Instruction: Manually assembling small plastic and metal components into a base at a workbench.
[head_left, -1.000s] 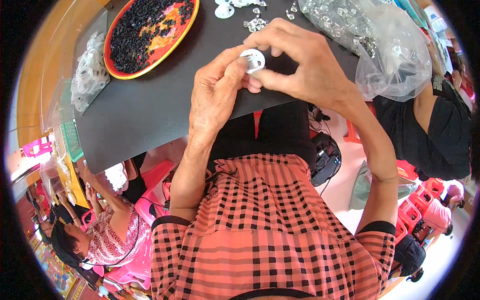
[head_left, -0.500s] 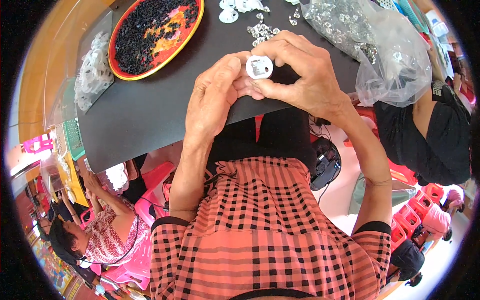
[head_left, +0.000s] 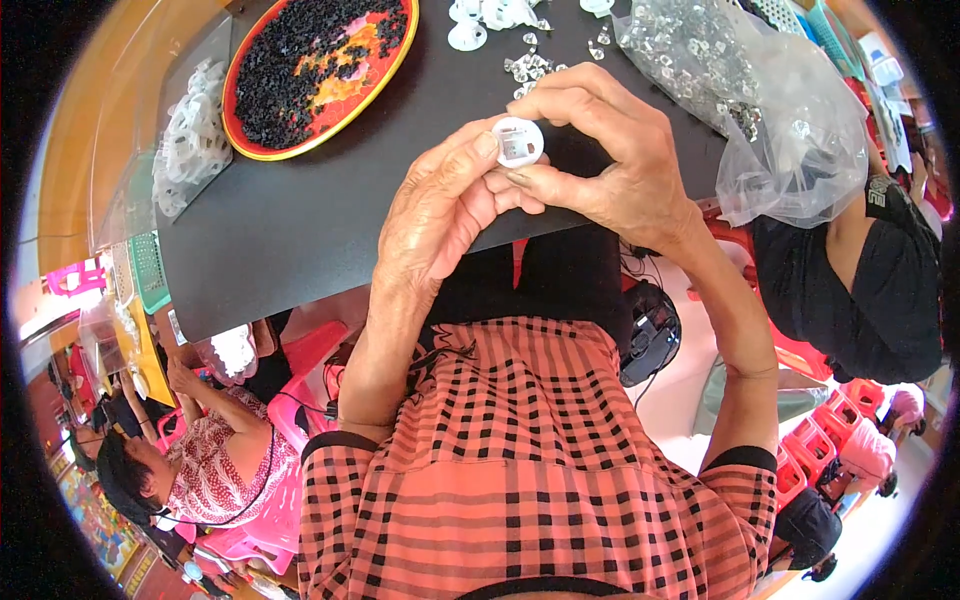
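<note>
A small round white plastic piece [head_left: 519,143] with a cut-out middle is held up over the front edge of the dark table. My left hand [head_left: 445,195] grips its left side, the thumb lying against the rim. From the right, my right hand [head_left: 615,150] pinches the same piece between thumb and forefinger. Just beyond my fingers lies a small pile of clear gem-shaped pieces [head_left: 528,68]. More round white pieces [head_left: 467,36] are heaped at the far edge.
A red, yellow-rimmed tray [head_left: 375,95] of small black parts stands at the left. White plastic pieces [head_left: 192,140] lie at the table's left end. At the right sits a clear bag [head_left: 690,60] of gem-shaped pieces. People sit at both sides; a black fan-like device [head_left: 652,332] stands below.
My left thumb has come down onto the white piece's rim, and the left fingers have shifted slightly right. The right hand keeps its pinch.
</note>
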